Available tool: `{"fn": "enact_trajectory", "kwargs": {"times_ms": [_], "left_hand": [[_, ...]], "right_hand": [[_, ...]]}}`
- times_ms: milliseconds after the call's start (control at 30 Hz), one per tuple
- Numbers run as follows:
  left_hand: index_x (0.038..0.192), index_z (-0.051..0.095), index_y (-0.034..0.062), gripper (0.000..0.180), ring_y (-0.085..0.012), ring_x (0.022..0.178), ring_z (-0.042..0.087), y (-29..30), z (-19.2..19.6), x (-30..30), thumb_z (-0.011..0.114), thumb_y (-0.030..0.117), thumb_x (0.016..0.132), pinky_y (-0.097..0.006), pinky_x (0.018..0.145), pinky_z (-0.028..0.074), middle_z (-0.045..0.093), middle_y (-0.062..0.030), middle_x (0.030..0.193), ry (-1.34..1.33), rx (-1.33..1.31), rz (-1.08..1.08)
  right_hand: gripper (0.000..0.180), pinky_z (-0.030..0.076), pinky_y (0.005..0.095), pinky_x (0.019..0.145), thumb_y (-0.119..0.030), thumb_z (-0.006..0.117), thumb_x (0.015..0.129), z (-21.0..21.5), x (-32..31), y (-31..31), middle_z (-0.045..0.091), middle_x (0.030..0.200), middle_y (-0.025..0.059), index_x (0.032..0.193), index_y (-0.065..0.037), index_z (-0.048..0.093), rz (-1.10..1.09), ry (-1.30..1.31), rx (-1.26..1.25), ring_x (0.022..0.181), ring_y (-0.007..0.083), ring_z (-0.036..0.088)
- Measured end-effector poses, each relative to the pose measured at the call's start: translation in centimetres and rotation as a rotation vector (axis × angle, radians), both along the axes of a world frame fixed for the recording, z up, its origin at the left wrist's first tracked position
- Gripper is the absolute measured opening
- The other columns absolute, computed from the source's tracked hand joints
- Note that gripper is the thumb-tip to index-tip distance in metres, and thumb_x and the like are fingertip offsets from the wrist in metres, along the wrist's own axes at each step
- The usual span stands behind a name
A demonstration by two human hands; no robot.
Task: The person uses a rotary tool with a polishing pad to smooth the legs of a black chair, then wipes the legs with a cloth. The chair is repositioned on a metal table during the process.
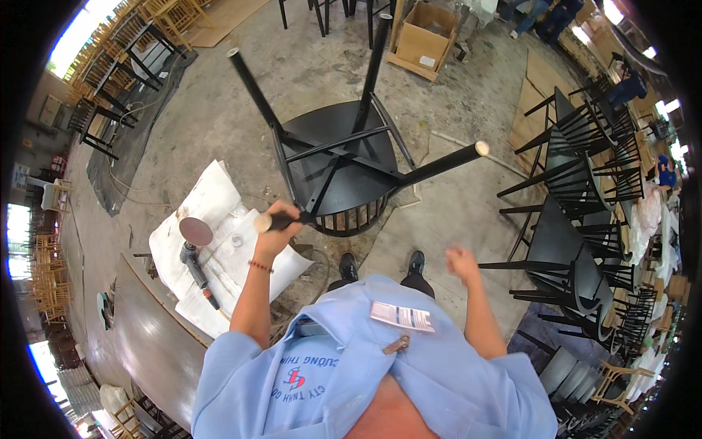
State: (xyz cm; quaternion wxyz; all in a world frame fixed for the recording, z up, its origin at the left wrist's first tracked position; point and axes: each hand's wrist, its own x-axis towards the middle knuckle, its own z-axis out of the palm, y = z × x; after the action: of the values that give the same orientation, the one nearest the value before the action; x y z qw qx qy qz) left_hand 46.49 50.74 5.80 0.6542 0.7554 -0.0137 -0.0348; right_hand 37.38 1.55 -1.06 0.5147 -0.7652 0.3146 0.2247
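Observation:
A black wooden chair [362,157] is upside down in front of me, its legs sticking up with pale bare ends. Its slatted back hangs below the seat on my side. My left hand [284,222] is wrapped round the near-left leg, close to the pale leg end. Off to the right of the chair, my right hand [461,262] is in the air with its fingers curled in, slightly blurred. Anything inside that fist is hidden. To the left, a disc sander [194,263] with a round brownish pad lies on white sheeting [212,192].
Several black chairs [559,234] stand crowded along the right. A cardboard box [423,40] sits on the floor beyond the chair. On the lower left is a grey worktop [150,329]. More chairs [110,80] line the far left, and people [541,14] are in the distance.

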Motion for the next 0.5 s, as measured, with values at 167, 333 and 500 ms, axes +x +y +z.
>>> {"fn": "enact_trajectory", "kwargs": {"times_ms": [167, 333, 500], "left_hand": [[0.105, 0.058, 0.0059, 0.039, -0.0183, 0.108, 0.058, -1.6, -2.9, -4.5, 0.068, -0.014, 0.073, -0.032, 0.096, 0.048, 0.060, -0.0086, 0.116, -0.038, -0.113, 0.275], [0.116, 0.061, 0.0050, 0.033, -0.0178, 0.105, 0.058, -5.5, -0.3, -5.6, 0.070, 0.003, 0.084, -0.034, 0.092, 0.049, 0.061, -0.0068, 0.114, 0.171, -0.102, 0.690], [0.119, 0.057, 0.0036, 0.029, -0.0190, 0.113, 0.060, -8.5, 5.3, -6.3, 0.066, 0.019, 0.096, -0.045, 0.087, 0.058, 0.062, -0.0077, 0.121, 0.080, -0.097, 1.076]], "right_hand": [[0.064, 0.052, 0.0291, 0.077, -0.023, 0.075, 0.088, 6.6, 14.0, -0.6, 0.063, 0.124, 0.0099, 0.143, -0.003, 0.048, 0.202, -0.595, 0.014, 0.089, 0.0141, 0.063], [0.058, 0.051, 0.0256, 0.075, -0.011, 0.080, 0.084, 9.0, 17.6, -0.9, 0.065, 0.109, 0.0009, 0.136, -0.005, 0.056, 0.380, -0.606, 0.368, 0.085, 0.0088, 0.058], [0.049, 0.052, 0.0246, 0.072, -0.013, 0.080, 0.085, 10.0, 18.0, -1.3, 0.067, 0.105, 0.0034, 0.130, -0.003, 0.061, 0.496, -0.745, 0.446, 0.078, 0.0085, 0.059]]}}
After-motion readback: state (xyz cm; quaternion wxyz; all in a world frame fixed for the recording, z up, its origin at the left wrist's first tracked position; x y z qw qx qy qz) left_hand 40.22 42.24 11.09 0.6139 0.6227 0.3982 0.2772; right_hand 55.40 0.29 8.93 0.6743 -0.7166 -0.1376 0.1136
